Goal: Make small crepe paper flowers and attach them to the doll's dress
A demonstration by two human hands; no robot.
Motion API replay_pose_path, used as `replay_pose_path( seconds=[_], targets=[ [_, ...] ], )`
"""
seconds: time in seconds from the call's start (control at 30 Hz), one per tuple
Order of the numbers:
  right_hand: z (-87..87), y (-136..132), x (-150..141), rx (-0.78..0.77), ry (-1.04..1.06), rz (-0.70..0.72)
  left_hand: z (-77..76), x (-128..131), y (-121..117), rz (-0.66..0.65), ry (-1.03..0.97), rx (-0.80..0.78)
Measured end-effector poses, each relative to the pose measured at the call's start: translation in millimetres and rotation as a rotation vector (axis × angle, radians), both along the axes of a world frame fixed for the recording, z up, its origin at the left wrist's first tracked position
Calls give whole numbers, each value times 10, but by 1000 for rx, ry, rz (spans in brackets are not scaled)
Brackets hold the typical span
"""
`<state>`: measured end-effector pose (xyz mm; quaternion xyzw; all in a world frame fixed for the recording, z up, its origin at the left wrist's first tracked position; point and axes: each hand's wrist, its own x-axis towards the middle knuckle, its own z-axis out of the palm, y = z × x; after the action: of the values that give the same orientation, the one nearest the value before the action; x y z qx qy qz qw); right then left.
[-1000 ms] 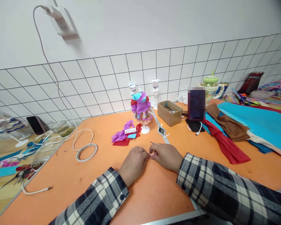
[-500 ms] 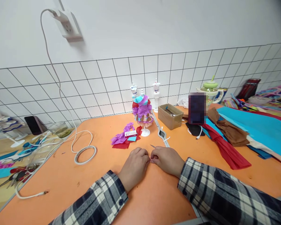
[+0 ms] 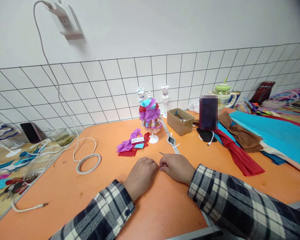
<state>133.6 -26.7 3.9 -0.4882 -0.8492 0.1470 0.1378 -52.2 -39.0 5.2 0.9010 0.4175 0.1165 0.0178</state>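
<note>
My left hand [image 3: 142,175] is closed, its fingertips pinched together just above the orange tabletop. Opposite it, my right hand [image 3: 176,167] is curled shut, with its fingertips close to those of my left. The thin pointed metal tip [image 3: 161,153] of a tool juts from the top of my right hand; the rest is hidden in the fist. Whatever lies between the fingertips is too small to name. Beyond the hands stands a small dress form [image 3: 150,115] dressed in purple, red and blue crepe paper.
Purple and red paper scraps [image 3: 126,146] lie under a small white box [image 3: 138,140]. A tape roll [image 3: 89,163] is to the left, near a white cable [image 3: 75,146]. Rightward are a cardboard box [image 3: 180,124], a blurred phone [image 3: 208,113], red crepe paper [image 3: 238,153] and a cup [image 3: 222,95].
The view shifts slightly as the head moves. Both hands stay together in nearly the same place and pose, with the metal tip still jutting from the right one.
</note>
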Motion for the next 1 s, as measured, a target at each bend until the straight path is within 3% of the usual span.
replay_pose_path(
  seconds=[0.73, 1.0],
  targets=[
    [-11, -4, 12, -24, 22, -26, -10, 40, -27, 57, -34, 18],
    [12, -91, -25, 131, -98, 30, 37, 17, -77, 45, -152, 20]
  ],
)
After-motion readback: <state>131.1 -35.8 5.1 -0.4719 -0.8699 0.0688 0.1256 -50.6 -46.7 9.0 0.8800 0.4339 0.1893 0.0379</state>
